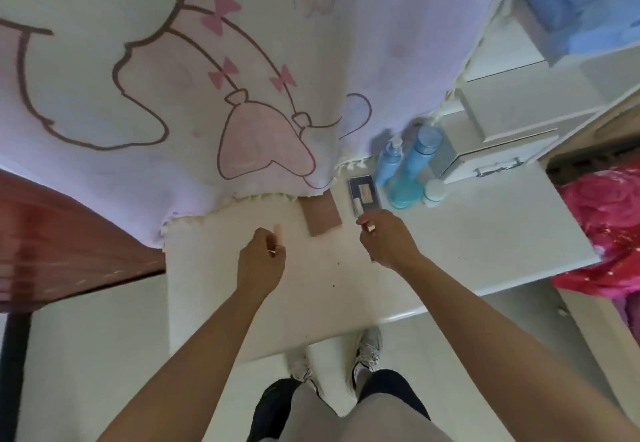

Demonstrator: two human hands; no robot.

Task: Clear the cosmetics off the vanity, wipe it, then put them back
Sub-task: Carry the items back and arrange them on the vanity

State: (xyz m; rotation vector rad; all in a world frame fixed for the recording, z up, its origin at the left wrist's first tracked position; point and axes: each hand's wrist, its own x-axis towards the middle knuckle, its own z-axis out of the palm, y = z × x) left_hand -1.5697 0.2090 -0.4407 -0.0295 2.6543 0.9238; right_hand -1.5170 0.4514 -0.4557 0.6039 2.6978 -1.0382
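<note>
My left hand hovers over the white vanity top and pinches a small peach-coloured stick. To its right, my right hand grips a small pale tube, just in front of a dark blue palette. A pink-brown flat case lies on the top between the two hands. Behind the palette stand a blue pump bottle, a tall blue bottle and a small white jar.
A cartoon-print cloth hangs down over the back of the vanity. White drawers and shelves with a blue plush toy stand at the right. A red-brown table is at the left, and pink fabric at the far right.
</note>
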